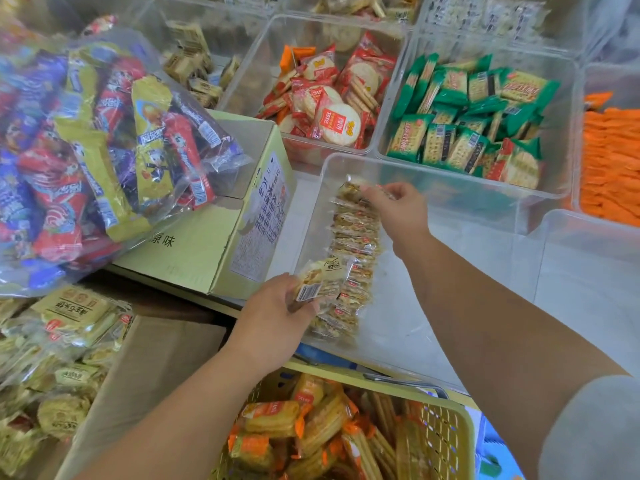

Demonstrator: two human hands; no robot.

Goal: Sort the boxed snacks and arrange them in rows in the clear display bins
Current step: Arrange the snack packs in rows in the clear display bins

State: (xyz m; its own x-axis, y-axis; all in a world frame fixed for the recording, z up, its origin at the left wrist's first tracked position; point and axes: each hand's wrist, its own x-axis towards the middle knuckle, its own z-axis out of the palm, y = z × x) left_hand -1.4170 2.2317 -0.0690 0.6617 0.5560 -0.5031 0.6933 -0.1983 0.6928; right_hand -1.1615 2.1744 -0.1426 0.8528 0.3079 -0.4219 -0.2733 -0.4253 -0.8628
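Clear film over pale crackers: these packets should be light, crinkly and slippery, with brittle contents. A row of packets (353, 251) stands on edge along the left wall of the near clear bin (433, 168), running from the near rim toward the far wall.

The left hand (273, 310) grips one loose packet (323, 280), fingers curled round its near end, barcode showing. It is held just above the near part of the row. The right hand (398, 209) reaches to the far end of the row, thumb and fingertips pinching the end packet (349, 187) by its film edge, as far as I can tell.

Handling, my judgement:
- **Weight:** next to nothing, so one hand per packet is plenty.
- **Slip:** film slides on film, so an upright row will probably fan or topple unless it is braced at one end.
- **Where to hold:** the sealed short ends, or a light hold across the flat faces. A hard squeeze would likely crack the crackers.
- **Placing:** press each new packet flush against its neighbour and the bin wall.

Around it:
- A cardboard box (214, 251) sits just left of the bin, with a big bag of mixed snacks (86, 150) resting on it.
- Behind are a bin of green packs (467, 126) and a bin of red packs (329, 98).
- A yellow basket (450, 434) of orange-wrapped packs sits nearest me.
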